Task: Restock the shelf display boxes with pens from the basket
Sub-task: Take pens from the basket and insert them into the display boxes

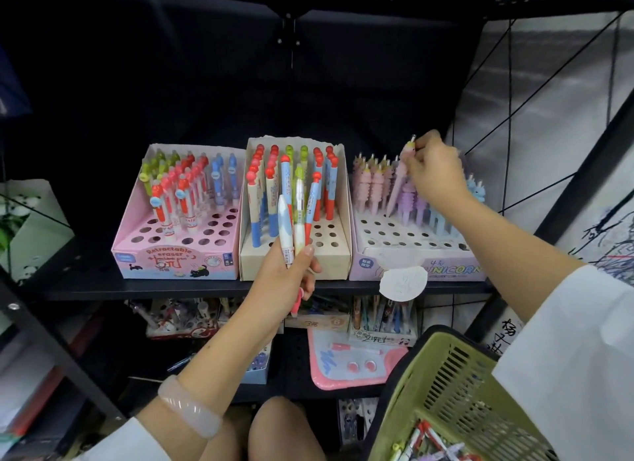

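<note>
A stationery shop; a black metal shelf [206, 291] carries three cardboard display boxes [178, 255] with punched holes, pens standing upright in them by colour; one box reads "Retractable eraser", another "UNICORN" [449, 272]; handwritten price labels mark the boxes below [377, 339]; a green plastic basket [446, 385] holds loose pens.

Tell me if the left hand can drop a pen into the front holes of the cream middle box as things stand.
Probably yes. The left hand holds a bunch of pens right in front of the cream box, whose front holes stand bare. Nothing blocks the way, but its grip is full, so freeing one pen may need the right hand.
</note>
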Demonstrator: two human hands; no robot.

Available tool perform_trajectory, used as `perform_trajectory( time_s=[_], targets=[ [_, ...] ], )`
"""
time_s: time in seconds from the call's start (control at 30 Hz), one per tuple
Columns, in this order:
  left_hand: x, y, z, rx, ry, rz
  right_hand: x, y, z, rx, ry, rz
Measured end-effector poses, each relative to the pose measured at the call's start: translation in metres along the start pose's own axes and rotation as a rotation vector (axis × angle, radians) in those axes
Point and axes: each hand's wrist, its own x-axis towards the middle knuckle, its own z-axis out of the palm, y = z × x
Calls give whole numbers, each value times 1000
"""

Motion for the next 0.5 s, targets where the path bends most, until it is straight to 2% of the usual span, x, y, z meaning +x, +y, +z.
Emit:
perform_trajectory(
  time_s=[0.13, 0.27, 0.4, 0.5],
  targets=[
    [0, 0, -1, 14, -7, -11, -1, 5, 10, -65, -72, -7],
    [-2, 1, -2, 46, -11, -21, 8, 7, 11, -313, 5, -93],
    [-5, 3, -1, 23, -2, -27, 11, 10, 15, -358, -90, -13],
    [-6, 2, -2, 33, 13, -38, 6, 11, 18, -456, -172, -19]
  ],
)
